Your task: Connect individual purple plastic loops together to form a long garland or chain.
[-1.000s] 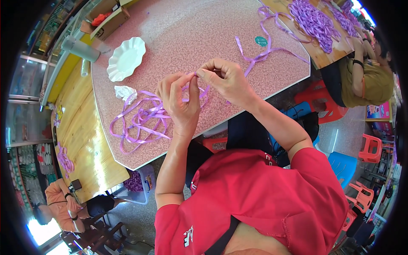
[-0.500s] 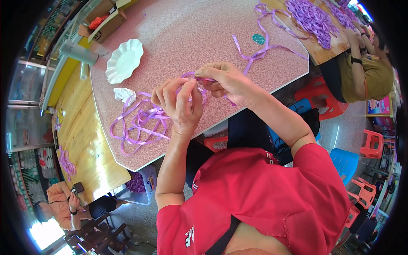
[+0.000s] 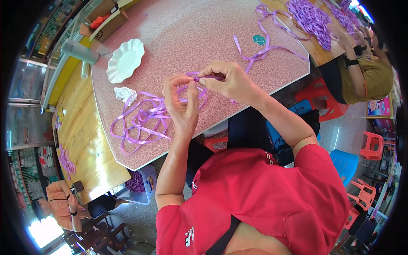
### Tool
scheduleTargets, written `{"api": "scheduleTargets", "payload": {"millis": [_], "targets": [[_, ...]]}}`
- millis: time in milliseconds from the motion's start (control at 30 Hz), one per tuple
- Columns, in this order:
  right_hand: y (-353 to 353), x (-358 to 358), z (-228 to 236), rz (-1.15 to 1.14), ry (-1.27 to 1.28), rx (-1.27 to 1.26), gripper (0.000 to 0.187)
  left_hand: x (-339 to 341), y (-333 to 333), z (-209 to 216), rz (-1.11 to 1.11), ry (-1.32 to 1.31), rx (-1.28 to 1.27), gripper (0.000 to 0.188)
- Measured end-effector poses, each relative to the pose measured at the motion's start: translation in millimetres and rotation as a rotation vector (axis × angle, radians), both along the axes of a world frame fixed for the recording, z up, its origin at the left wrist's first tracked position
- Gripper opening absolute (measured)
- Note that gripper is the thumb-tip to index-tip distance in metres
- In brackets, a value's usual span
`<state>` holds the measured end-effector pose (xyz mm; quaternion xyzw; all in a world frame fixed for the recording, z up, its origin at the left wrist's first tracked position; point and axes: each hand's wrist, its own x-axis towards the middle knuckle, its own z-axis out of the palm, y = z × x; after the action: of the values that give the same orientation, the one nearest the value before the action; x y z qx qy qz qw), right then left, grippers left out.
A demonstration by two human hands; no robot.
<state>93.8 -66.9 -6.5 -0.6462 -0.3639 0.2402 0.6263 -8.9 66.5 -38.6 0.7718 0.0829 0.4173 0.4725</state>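
Above the pink speckled table (image 3: 170, 29), my two hands meet on a purple ribbon (image 3: 144, 115). A small dark purple knot or bunch of it shows between the fingertips. My left hand (image 3: 182, 100) pinches it from the left with thumb and forefinger. From the right, my right hand (image 3: 227, 80) grips the same ribbon between thumb and fingers. Loose loops of ribbon lie on the table left of and below my hands. Another purple ribbon strand (image 3: 259, 54) stretches over the table to the right.
A white scalloped plate (image 3: 125, 60) and crumpled white tissue (image 3: 125, 94) lie at left. Beyond them stand a grey-green cup (image 3: 80, 52) and a cardboard box (image 3: 108, 23). A ribbon heap (image 3: 312, 21) is at upper right, near a co-worker (image 3: 365, 76). Another person (image 3: 61, 204) sits lower left.
My left hand's fingers have shifted and opened out, with the pinch now showing plainly. The dark purple knot or bunch between the fingertips has come into sight.
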Motion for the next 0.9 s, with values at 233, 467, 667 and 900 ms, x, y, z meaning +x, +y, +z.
{"api": "scheduleTargets", "payload": {"millis": [233,467,667,900], "targets": [[-5.0,2.2,2.5,-0.056,-0.277,0.043,0.01,0.5,1.2,1.9,-0.038,0.03,0.036,0.012],[-12.2,10.8,8.9,0.004,-0.353,-0.057,0.016,0.1,0.4,5.9,-0.059,0.034,0.093,0.012],[-13.9,12.5,10.8,0.016,-0.379,-0.106,0.016,-0.4,-2.6,9.1,-0.062,0.035,0.196,0.013],[-12.1,10.1,8.9,0.006,-0.278,-0.123,0.018,-0.5,-2.2,8.3,-0.064,0.038,0.221,0.015]]}}
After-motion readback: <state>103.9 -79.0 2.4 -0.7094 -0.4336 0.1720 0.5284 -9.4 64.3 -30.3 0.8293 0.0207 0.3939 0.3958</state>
